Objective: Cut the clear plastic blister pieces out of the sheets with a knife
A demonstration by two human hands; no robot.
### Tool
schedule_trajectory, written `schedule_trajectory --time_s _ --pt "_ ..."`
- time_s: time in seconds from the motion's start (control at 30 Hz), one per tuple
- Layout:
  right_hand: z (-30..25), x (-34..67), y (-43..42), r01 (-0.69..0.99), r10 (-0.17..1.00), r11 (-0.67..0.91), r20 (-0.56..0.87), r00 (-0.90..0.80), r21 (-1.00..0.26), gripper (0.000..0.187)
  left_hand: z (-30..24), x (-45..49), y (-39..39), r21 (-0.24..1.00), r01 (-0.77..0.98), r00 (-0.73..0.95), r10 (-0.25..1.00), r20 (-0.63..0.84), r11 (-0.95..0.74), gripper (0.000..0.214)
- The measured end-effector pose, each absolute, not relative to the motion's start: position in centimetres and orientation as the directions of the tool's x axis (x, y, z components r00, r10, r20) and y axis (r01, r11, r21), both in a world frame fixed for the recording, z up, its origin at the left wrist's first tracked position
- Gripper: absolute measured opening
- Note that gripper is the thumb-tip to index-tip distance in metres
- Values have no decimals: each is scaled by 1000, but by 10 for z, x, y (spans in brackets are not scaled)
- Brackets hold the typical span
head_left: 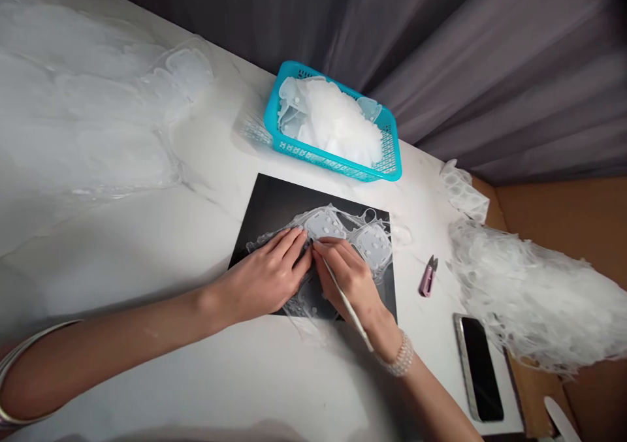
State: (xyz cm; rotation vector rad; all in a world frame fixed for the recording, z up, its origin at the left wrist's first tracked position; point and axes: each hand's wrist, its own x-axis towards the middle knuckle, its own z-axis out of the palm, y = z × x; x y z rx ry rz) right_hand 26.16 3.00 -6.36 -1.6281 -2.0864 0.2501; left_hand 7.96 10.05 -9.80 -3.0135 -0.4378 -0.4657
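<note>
A translucent molded sheet (373, 245) with frosted, bumpy panels and ragged clear edges lies on a black board (267, 200). My left hand (274, 269) rests flat on the sheet's left side, fingers stretched out and pressing it down. In my right hand (345, 272) is a slim white pen-like tool (350, 310), pinched between thumb and fingers. Its tip meets the sheet close to my left fingertips; my fingers mostly hide it, so I cannot tell its kind. More of the sheet hangs past the board's front edge.
Behind the board stands a turquoise basket (333, 161) filled with frosted pieces. A large heap of translucent sheets (88, 102) covers the table's left. To the right are small pink thread snips (428, 277), a phone (480, 367) and a pile of clear stringy scraps (533, 292).
</note>
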Motion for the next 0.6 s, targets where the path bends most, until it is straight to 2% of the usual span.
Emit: schedule_trajectory --time_s 0.17,0.33,0.4,0.47,0.5,0.57,0.6 --pt "-72 263 36 928 957 251 216 -195 -276 34 -99 81 100 8 305 887 288 362 -952 40" --pt "-76 253 35 931 927 358 144 -346 -72 44 -110 82 99 96 351 807 353 473 -931 45" --pt "-77 249 39 926 918 376 144 -369 -31 44 -114 83 99 123 348 785 360 504 -930 45" --pt "-75 255 43 911 914 394 154 -375 -121 42 -117 84 100 126 338 778 352 520 -933 45" --pt "-72 265 44 906 931 355 180 -319 -230 40 -118 84 100 118 336 781 346 520 -935 45" --pt "-62 299 41 854 968 181 241 -67 -487 35 -117 84 100 94 340 792 339 508 -936 44" --pt "-55 324 37 780 946 2 253 201 -626 29 -115 84 99 83 343 803 338 490 -936 44"
